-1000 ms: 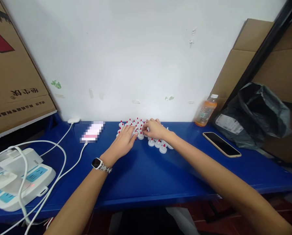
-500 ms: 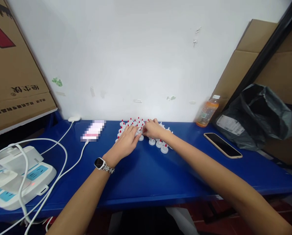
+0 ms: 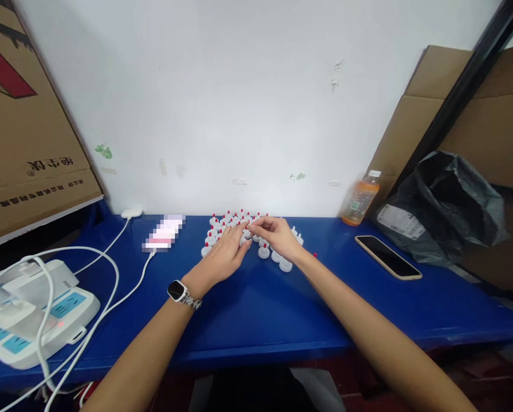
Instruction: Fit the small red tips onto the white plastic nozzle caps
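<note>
A cluster of several small white caps with red tips (image 3: 239, 223) sits on the blue table (image 3: 256, 303) near the wall. My left hand (image 3: 224, 254), with a watch on the wrist, lies flat, its fingers spread over the left part of the cluster. My right hand (image 3: 277, 236) hovers over the middle of the cluster and pinches one small white cap (image 3: 248, 228) between thumb and forefinger. A few caps (image 3: 277, 257) stand in a row in front of my right hand. A tiny red piece (image 3: 315, 255) lies alone to the right.
A phone (image 3: 387, 256) lies face up at the right, with an orange drink bottle (image 3: 360, 198) and a black plastic bag (image 3: 445, 206) behind it. A white power strip (image 3: 33, 315) with cables sits at the left front. Another phone (image 3: 164, 233) charges near the wall. Cardboard boxes (image 3: 28, 126) lean on both sides.
My right hand has lifted slightly and closed thumb and forefinger on a cap. My left hand has slid a little forward over the cluster. A red piece now shows at the right.
</note>
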`<state>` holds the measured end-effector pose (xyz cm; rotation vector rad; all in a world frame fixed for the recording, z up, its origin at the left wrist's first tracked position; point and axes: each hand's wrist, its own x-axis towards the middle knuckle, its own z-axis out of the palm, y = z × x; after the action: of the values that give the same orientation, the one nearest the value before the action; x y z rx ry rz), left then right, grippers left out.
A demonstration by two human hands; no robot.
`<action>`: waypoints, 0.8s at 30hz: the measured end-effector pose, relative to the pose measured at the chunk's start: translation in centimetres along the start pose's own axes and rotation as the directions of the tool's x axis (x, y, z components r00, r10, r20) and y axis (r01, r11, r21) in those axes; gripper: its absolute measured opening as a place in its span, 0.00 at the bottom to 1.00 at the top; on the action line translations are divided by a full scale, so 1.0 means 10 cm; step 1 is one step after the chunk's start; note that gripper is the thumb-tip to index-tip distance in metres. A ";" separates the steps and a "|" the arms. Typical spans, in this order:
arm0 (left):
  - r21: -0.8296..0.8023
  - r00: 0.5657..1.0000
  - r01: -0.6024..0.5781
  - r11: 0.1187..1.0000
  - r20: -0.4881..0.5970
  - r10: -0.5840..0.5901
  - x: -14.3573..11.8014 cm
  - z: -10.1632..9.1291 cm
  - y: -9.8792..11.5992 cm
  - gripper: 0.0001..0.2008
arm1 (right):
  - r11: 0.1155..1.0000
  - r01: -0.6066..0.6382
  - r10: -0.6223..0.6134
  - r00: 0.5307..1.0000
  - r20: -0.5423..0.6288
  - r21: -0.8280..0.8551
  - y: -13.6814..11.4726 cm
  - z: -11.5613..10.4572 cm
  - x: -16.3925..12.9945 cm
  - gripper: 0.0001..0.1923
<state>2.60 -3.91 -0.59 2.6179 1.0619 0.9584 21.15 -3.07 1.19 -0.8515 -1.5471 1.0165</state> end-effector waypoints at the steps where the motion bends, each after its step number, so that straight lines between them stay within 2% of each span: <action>1: -0.001 1.000 -0.006 1.000 0.004 0.006 0.00 0.00 0.01 0.25 | 1.000 -0.011 0.011 1.000 -0.023 0.023 0.00 0.01 -0.01 0.20; 6: 0.003 1.000 -0.012 1.000 -0.014 0.012 -0.01 0.03 0.06 0.28 | 0.997 -0.005 0.021 0.980 -0.197 0.083 0.00 0.11 -0.06 0.22; 11: -0.016 0.998 0.016 1.000 -0.058 -0.017 0.01 0.03 0.09 0.29 | 0.987 0.119 -0.145 0.946 -0.290 -0.104 -0.02 0.27 -0.11 0.21; 13: -0.024 0.997 0.034 0.999 -0.064 -0.035 0.01 0.01 0.10 0.30 | 0.979 0.161 -0.190 0.943 -0.274 -0.124 -0.02 0.30 -0.10 0.19; 15: -0.028 0.997 0.055 0.998 -0.059 -0.056 0.01 -0.02 0.09 0.31 | 0.982 0.163 -0.182 0.956 -0.229 -0.100 -0.03 0.31 -0.03 0.17; 19: 0.011 0.986 0.140 0.990 -0.093 -0.139 -0.01 -0.14 -0.07 0.35 | 0.986 0.107 -0.113 0.993 -0.041 -0.130 -0.01 0.28 0.32 0.12; 21: 0.062 0.973 0.187 0.980 -0.150 -0.176 -0.02 -0.22 -0.19 0.36 | 0.967 0.110 -0.113 0.994 -0.002 -0.232 0.03 0.29 0.59 0.08; 24: 0.133 0.945 0.242 0.961 -0.259 -0.202 -0.04 -0.34 -0.35 0.26 | 0.876 0.119 -0.151 0.988 -0.032 -0.468 0.15 0.35 1.03 0.02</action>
<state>-1.70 -1.89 0.62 2.4739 1.5195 1.2062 15.68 6.24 3.35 -1.0740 -1.7971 0.5092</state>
